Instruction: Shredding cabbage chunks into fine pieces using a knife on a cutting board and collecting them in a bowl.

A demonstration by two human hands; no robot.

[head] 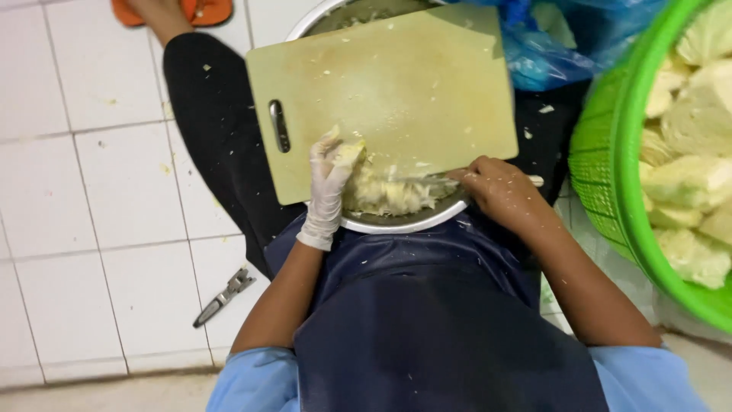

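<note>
- We observed the left hand (329,183), in a thin white glove, curled closed over a wedge of cabbage (349,155) at the near edge of the pale cutting board (396,84).
- The right hand (499,191), bare, was closed around a knife (427,181); its blade lay low across the shredded cabbage (389,197), though we could not trace its edge clearly.
- The shreds sat in a steel bowl (404,223) under the board, just before the dark apron (427,320).
- We judged that good practice kept the gloved fingertips tucked back from the blade.
- Both forearms angled inward, wrists bent down.
- A green basket (602,152) of cabbage pieces stood to the right.
</note>
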